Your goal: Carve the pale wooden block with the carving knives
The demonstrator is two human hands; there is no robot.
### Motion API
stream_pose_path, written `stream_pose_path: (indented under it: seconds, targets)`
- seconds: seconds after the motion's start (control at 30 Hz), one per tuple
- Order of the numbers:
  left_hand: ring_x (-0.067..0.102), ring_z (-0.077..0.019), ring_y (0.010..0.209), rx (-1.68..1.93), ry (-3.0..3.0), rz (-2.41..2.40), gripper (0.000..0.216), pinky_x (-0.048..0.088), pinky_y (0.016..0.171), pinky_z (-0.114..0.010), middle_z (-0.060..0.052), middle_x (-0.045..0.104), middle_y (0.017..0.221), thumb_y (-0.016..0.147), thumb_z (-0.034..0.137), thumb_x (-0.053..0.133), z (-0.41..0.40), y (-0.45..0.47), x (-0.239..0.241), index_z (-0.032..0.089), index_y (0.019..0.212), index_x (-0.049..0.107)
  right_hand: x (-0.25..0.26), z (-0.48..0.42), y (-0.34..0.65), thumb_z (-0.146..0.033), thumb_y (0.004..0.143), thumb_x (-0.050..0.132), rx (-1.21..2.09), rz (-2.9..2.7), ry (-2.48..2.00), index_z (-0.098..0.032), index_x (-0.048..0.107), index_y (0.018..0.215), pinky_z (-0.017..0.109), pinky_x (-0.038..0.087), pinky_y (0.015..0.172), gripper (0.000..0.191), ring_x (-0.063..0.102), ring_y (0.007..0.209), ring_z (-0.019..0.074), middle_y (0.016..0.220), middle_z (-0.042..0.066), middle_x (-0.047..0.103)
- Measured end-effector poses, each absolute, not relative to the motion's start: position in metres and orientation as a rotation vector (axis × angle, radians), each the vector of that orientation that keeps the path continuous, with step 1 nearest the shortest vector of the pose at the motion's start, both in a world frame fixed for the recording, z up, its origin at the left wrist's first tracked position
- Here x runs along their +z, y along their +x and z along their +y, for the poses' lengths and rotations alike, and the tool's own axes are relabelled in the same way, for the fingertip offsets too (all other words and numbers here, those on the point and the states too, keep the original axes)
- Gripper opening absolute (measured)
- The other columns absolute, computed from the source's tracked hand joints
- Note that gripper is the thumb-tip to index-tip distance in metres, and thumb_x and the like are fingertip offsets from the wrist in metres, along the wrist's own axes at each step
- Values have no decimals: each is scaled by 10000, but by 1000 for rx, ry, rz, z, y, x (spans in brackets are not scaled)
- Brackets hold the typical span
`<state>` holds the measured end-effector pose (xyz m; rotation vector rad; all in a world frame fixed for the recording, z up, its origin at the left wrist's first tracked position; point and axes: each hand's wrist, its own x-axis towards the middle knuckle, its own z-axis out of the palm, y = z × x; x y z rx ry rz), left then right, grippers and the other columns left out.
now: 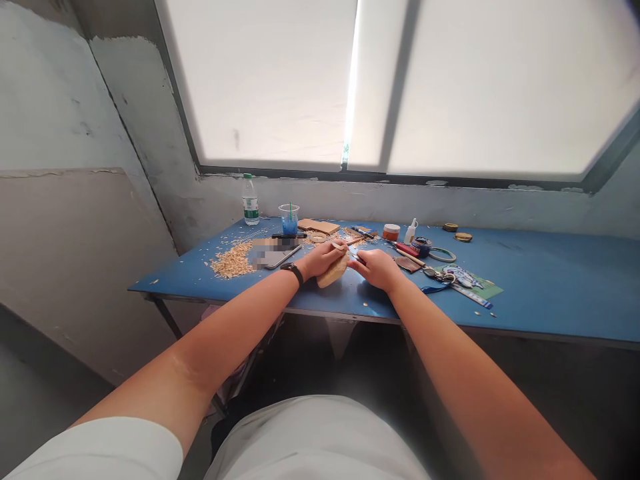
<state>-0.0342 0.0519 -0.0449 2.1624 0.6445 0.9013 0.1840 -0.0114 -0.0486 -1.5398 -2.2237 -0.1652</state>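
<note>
My left hand [324,257], with a black watch on the wrist, is closed around a pale piece of wood [334,272] resting on the blue table [550,287]. My right hand [376,267] is closed on a thin carving tool [353,255] whose tip meets the top of the wood. Both arms reach straight out over the table's near edge.
A heap of wood shavings [233,261] lies left of my hands. Behind stand a water bottle [250,200], a plastic cup with blue liquid [289,219], wood blocks [319,227], a small orange jar [391,232] and a glue bottle [411,231]. Keys and a ruler [463,283] lie right.
</note>
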Motion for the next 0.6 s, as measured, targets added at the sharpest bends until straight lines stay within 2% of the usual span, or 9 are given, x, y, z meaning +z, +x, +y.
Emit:
stream_pose_path:
  seconds: [0.2,0.37,0.6]
  targets:
    - [642,-196,808,896,2187,619,558,499,728,-312,-56,683,916,975,714,502,49,-35,-42,170,1018,620,-50,-13,184,-701,1042,487,-137,-2227,-1407,-252,471,754,342,217,616,534,465,651,191,694,35,598]
    - [639,-206,837,835,2223,672,507,483,749,-324,-63,698,959,964,661,517,52,-38,-43,173,1049,622,-51,-12,186,-691,1013,559,-75,-2292,-1249,-247,484,776,330,266,638,509,483,672,183,750,44,648]
    - [624,-192,836,867,2202,719,516,491,745,-306,-50,670,976,954,670,530,61,-38,-50,182,1110,598,-52,-12,184,-598,1063,493,-129,-2298,-1233,-247,500,798,339,254,638,440,452,654,186,699,34,599]
